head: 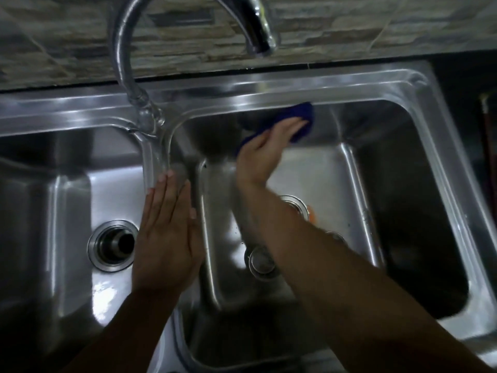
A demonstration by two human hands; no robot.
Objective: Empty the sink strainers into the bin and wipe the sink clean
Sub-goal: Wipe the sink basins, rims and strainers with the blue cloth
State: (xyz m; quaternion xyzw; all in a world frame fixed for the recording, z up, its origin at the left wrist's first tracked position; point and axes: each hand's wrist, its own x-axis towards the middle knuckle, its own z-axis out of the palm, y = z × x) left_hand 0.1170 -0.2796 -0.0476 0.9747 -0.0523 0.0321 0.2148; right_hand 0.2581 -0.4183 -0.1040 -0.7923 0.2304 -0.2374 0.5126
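Note:
A steel double sink (269,87) fills the view. My right hand (265,154) presses a blue cloth (305,117) flat against the back wall of the right basin. My left hand (168,230) rests flat, fingers together, on the divider between the two basins and holds nothing. The left basin's drain hole (113,244) stands bare, with no strainer in it. In the right basin, a round metal strainer (261,262) lies on the floor beside my right forearm. The right drain (294,207) is partly hidden by that arm.
A curved chrome tap (129,76) rises from the back ledge, its spout (259,36) hanging over the right basin. A small orange bit (312,214) lies by the right drain. A stone-patterned wall runs behind, and a dark counter lies at the right.

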